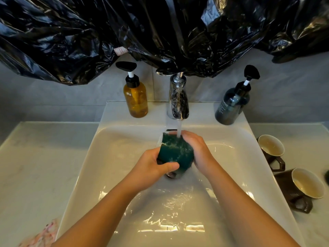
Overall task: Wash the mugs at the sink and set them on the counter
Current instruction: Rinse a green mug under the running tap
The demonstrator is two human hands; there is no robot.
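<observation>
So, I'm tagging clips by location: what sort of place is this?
Probably a bathroom: a white washbasin under a running chrome tap, with an amber pump bottle and a dark bottle apparently labelled shampoo.

pale surface (35,166) bears a brown mug (271,154) and a second mug (292,186) right of the hands (151,166), floral cloth (42,234) lower left.

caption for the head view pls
Under the running tap, left hand and right hand grip a green scouring pad; two brown mugs sit on the counter

Glossy black plastic sheeting (160,29) draped overhead, matte grey wall (293,90) behind, dim light
</observation>
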